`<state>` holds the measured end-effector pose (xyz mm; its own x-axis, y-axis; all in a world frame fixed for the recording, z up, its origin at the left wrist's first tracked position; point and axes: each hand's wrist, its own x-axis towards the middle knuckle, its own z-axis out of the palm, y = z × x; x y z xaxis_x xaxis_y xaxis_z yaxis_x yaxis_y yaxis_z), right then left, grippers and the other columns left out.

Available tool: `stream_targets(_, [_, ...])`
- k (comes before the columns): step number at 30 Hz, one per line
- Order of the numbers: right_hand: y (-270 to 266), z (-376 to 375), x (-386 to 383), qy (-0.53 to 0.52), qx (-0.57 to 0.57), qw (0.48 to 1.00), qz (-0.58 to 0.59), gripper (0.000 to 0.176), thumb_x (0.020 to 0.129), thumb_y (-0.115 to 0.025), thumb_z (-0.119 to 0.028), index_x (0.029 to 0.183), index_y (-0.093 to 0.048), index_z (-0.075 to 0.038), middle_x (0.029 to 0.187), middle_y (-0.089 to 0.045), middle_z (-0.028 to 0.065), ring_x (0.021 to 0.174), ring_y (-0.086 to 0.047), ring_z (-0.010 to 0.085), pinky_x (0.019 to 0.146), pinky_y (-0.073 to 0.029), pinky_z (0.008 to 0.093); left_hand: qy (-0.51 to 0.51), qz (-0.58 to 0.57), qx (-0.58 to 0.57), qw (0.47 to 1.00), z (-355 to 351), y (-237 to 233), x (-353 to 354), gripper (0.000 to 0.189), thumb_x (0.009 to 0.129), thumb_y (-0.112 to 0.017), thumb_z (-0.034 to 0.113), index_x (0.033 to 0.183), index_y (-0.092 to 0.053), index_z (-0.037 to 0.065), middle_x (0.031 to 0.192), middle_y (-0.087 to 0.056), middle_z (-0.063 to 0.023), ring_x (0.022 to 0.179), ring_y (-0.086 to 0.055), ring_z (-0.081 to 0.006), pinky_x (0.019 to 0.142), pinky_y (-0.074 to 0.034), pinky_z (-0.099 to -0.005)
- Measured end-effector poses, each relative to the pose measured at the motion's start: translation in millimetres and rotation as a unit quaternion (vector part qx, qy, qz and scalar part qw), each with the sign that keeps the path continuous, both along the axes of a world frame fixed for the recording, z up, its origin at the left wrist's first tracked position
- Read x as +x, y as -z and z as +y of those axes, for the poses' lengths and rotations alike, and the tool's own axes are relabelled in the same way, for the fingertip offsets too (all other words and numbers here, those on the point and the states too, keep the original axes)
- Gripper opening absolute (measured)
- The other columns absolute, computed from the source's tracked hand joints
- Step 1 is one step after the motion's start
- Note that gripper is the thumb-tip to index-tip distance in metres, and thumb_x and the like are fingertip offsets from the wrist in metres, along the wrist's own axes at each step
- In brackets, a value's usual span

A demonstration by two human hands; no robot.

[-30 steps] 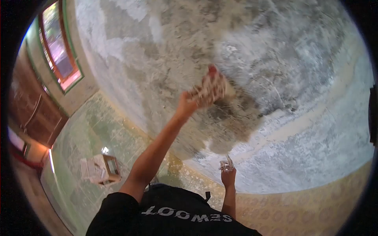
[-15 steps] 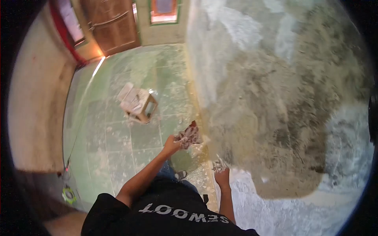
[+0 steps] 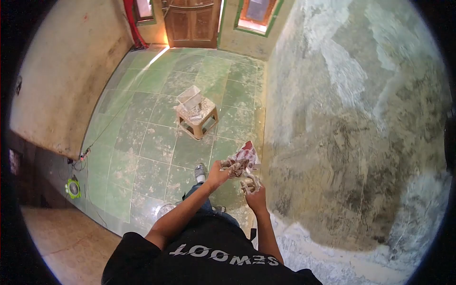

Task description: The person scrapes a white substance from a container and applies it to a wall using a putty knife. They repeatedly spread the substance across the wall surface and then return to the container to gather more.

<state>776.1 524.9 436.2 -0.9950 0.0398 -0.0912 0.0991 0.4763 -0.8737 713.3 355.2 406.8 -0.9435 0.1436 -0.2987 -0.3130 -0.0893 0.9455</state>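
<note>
My left hand [image 3: 222,173] is closed on a reddish flat piece [image 3: 247,153] smeared with white paste; its far end comes to a point. Just right of it and lower, my right hand [image 3: 254,190] has curled, paste-covered fingers close to the piece's lower edge. A whitish shape [image 3: 253,177] shows at those fingers, but I cannot make out whether it is a tool or paste. Both hands are in front of my body, left of the grey wall [image 3: 327,166], which has white coated areas along its bottom and upper part.
Ahead on the green tiled floor [image 3: 152,142], a spattered plastic stool [image 3: 209,108] carries a pale tub [image 3: 190,98]. A wooden door [image 3: 192,23] is at the back. To the left, a green-rimmed round device [image 3: 73,189] and a cable [image 3: 102,130] lie on the floor.
My view has turned left and steadied. My right hand has come away from the wall's lower edge and up beside the reddish piece in my left hand.
</note>
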Motion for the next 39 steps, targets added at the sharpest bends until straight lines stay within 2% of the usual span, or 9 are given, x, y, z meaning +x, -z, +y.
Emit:
stream_targets(4, [-15, -31, -29, -0.013, -0.086, 0.996, -0.027, 0.035, 0.080, -0.067, -0.007, 0.114, -0.058, -0.002, 0.079, -0.066, 0.0103, 0.066, -0.063, 0.0149, 0.059, -0.048, 0.0290, -0.058, 0.029, -0.009, 0.998, -32, -5, -14, 0.030, 0.084, -0.065, 0.025, 0.093, -0.068, -0.004, 0.083, -0.069, -0.0086, 0.074, -0.061, -0.0123, 0.069, -0.049, -0.0284])
stream_targets(9, [-6, -55, -81, -0.047, 0.026, 0.997, 0.046, 0.027, 0.081, -0.062, -0.005, 0.107, -0.061, 0.000, 0.087, -0.066, 0.0116, 0.074, -0.064, 0.0153, 0.064, -0.049, 0.0288, -0.070, 0.040, 0.050, 0.995, -66, -24, -47, 0.023, 0.086, -0.063, 0.017, 0.096, -0.067, -0.003, 0.086, -0.069, -0.0054, 0.076, -0.061, -0.0113, 0.069, -0.049, -0.0277])
stream_targets(13, [-17, -84, -137, -0.028, -0.161, 0.986, 0.018, 0.018, 0.082, -0.061, -0.003, 0.101, -0.061, -0.003, 0.082, -0.064, 0.0036, 0.072, -0.061, 0.0134, 0.060, -0.047, 0.0262, -0.055, 0.029, 0.069, 0.996, -85, -10, -97, 0.026, 0.086, -0.066, 0.018, 0.102, -0.065, -0.003, 0.094, -0.067, -0.0077, 0.084, -0.063, -0.0141, 0.076, -0.051, -0.0297])
stream_targets(15, [-25, -99, -162, -0.020, -0.185, 0.983, 0.000, 0.017, 0.082, -0.060, -0.001, 0.098, -0.060, -0.004, 0.082, -0.063, 0.0017, 0.070, -0.060, 0.0118, 0.058, -0.046, 0.0248, -0.070, 0.073, 0.087, 0.991, -96, -7, -120, 0.019, 0.086, -0.061, 0.009, 0.098, -0.067, -0.004, 0.093, -0.068, -0.0058, 0.083, -0.060, -0.0105, 0.075, -0.048, -0.0272])
stream_targets(20, [-31, -146, -225, -0.016, -0.242, 0.970, -0.010, 0.016, 0.079, -0.063, 0.003, 0.091, -0.057, -0.006, 0.080, -0.060, -0.0010, 0.068, -0.056, 0.0082, 0.059, -0.045, 0.0228, -0.096, 0.090, 0.105, 0.986, -149, -27, -163, 0.019, 0.084, -0.062, 0.010, 0.098, -0.067, -0.003, 0.093, -0.068, -0.0052, 0.084, -0.059, -0.0104, 0.077, -0.047, -0.0272])
stream_targets(24, [-34, -197, -262, -0.093, -0.192, 0.977, 0.004, 0.018, 0.079, -0.063, 0.005, 0.092, -0.056, -0.005, 0.084, -0.059, -0.0009, 0.074, -0.056, 0.0086, 0.067, -0.046, 0.0239, -0.148, 0.081, 0.087, 0.982, -204, -21, -176, 0.019, 0.083, -0.063, 0.008, 0.100, -0.066, -0.001, 0.093, -0.067, -0.0048, 0.084, -0.060, -0.0121, 0.077, -0.048, -0.0278])
stream_targets(27, [-22, -231, -287, -0.196, -0.177, 0.964, 0.040, 0.017, 0.079, -0.063, 0.006, 0.091, -0.056, -0.005, 0.084, -0.059, -0.0008, 0.075, -0.055, 0.0073, 0.068, -0.045, 0.0231, -0.189, 0.070, 0.098, 0.975, -244, -53, -169, 0.019, 0.082, -0.063, 0.008, 0.098, -0.067, -0.001, 0.090, -0.067, -0.0048, 0.080, -0.060, -0.0119, 0.074, -0.048, -0.0268])
stream_targets(30, [-29, -269, -304, -0.264, -0.166, 0.950, -0.030, 0.020, 0.075, -0.065, 0.005, 0.092, -0.056, -0.001, 0.086, -0.060, 0.0043, 0.078, -0.056, 0.0109, 0.071, -0.046, 0.0271, -0.258, 0.032, 0.062, 0.964, -278, -38, -156, 0.017, 0.081, -0.068, 0.011, 0.093, -0.069, 0.000, 0.085, -0.067, -0.0019, 0.074, -0.058, -0.0079, 0.067, -0.046, -0.0248])
stream_targets(39, [-13, -358, -362, -0.411, -0.147, 0.898, -0.060, 0.015, 0.077, -0.065, 0.002, 0.089, -0.057, -0.002, 0.079, -0.059, 0.0012, 0.071, -0.053, 0.0084, 0.066, -0.045, 0.0261, -0.456, -0.004, 0.047, 0.889, -327, 3, -124, 0.019, 0.082, -0.064, 0.012, 0.095, -0.069, 0.000, 0.087, -0.068, -0.0049, 0.077, -0.060, -0.0112, 0.069, -0.049, -0.0275])
